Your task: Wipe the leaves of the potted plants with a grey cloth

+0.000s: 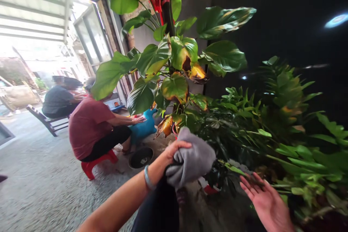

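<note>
A bunched grey cloth [197, 156] is gripped in my left hand [176, 151], in front of the lower leaves of a tall potted plant [156, 59]. A bangle circles that wrist. Several of the plant's leaves have yellow and brown edges. To the right, my right hand [268, 199] is held palm up with its fingers spread and nothing in it. Its fingertips are near a green stem and leaf [233, 168] of the low leafy plants [244, 127]; whether they touch cannot be made out.
A person in a red shirt [89, 123] sits on a red stool [99, 161] at the left, hands on a blue animal-shaped object [144, 125]. A dark round basin [141, 157] stands on the floor. Farther back, another person [58, 96] sits by a wooden chair [51, 123].
</note>
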`<state>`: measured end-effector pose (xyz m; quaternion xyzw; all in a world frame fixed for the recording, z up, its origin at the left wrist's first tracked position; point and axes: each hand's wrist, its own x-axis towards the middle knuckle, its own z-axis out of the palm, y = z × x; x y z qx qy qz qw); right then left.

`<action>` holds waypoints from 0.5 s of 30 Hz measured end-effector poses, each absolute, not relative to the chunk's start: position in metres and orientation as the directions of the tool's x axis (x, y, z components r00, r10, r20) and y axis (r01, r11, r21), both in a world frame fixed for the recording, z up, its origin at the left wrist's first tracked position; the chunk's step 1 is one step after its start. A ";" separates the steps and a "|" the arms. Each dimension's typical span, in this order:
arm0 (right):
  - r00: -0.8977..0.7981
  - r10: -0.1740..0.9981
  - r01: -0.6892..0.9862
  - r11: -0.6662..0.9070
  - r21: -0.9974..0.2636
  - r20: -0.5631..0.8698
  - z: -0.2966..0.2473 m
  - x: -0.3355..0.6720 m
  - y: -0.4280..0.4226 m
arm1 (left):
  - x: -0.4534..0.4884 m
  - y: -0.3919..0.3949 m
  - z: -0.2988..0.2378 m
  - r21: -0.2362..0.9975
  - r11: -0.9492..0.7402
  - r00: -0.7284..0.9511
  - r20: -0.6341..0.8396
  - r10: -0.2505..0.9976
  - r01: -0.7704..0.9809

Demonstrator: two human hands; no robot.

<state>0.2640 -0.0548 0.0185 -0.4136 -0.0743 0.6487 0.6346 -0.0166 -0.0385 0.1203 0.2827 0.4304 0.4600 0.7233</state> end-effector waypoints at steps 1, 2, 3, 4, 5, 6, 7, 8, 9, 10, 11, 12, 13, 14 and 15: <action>0.150 0.888 -0.760 -0.179 -0.625 -0.436 0.020 0.262 -0.055 | -0.018 -0.029 0.137 0.814 0.359 0.145 -0.330 0.933 -0.457; 0.153 0.893 -0.753 -0.172 -0.635 -0.423 0.021 0.260 -0.056 | -0.018 -0.019 0.149 0.821 0.289 0.078 -0.289 0.954 -0.492; 0.154 0.901 -0.746 -0.164 -0.646 -0.406 0.021 0.259 -0.056 | -0.015 -0.009 0.156 0.822 0.237 0.013 -0.270 0.963 -0.518; 0.157 0.905 -0.740 -0.157 -0.654 -0.396 0.020 0.257 -0.056 | -0.011 -0.002 0.156 0.821 0.208 -0.045 -0.272 0.961 -0.532; 0.159 0.906 -0.739 -0.155 -0.656 -0.393 0.020 0.257 -0.056 | -0.005 0.003 0.151 0.821 0.223 -0.076 -0.307 0.949 -0.525; 0.159 0.905 -0.740 -0.155 -0.655 -0.394 0.019 0.257 -0.055 | 0.001 0.003 0.140 0.819 0.277 -0.083 -0.364 0.928 -0.502; 0.156 0.904 -0.741 -0.160 -0.652 -0.398 0.018 0.257 -0.055 | 0.008 0.000 0.125 0.812 0.350 -0.077 -0.431 0.899 -0.467; 0.153 0.902 -0.741 -0.166 -0.651 -0.404 0.016 0.258 -0.054 | 0.013 -0.007 0.109 0.795 0.458 -0.024 -0.508 0.861 -0.398; 0.149 0.901 -0.740 -0.173 -0.650 -0.408 0.016 0.260 -0.054 | 0.017 -0.017 0.094 0.785 0.503 0.007 -0.537 0.843 -0.361; 0.144 0.900 -0.738 -0.179 -0.650 -0.412 0.015 0.262 -0.054 | 0.019 -0.028 0.083 0.778 0.535 0.059 -0.548 0.834 -0.329; 0.142 0.898 -0.738 -0.184 -0.649 -0.416 0.015 0.263 -0.054 | 0.019 -0.038 0.077 0.780 0.553 0.151 -0.533 0.832 -0.293; 0.142 0.896 -0.740 -0.187 -0.646 -0.422 0.015 0.265 -0.054 | 0.016 -0.047 0.077 0.788 0.546 0.217 -0.502 0.837 -0.285; 0.141 0.894 -0.746 -0.187 -0.640 -0.426 0.015 0.265 -0.054 | 0.013 -0.052 0.083 0.795 0.535 0.266 -0.470 0.842 -0.286; 0.142 0.893 -0.751 -0.184 -0.634 -0.427 0.015 0.266 -0.055 | 0.008 -0.054 0.094 0.802 0.514 0.288 -0.437 0.852 -0.303; 0.144 0.894 -0.753 -0.180 -0.633 -0.425 0.015 0.266 -0.055 | 0.003 -0.052 0.108 0.808 0.486 0.272 -0.411 0.870 -0.332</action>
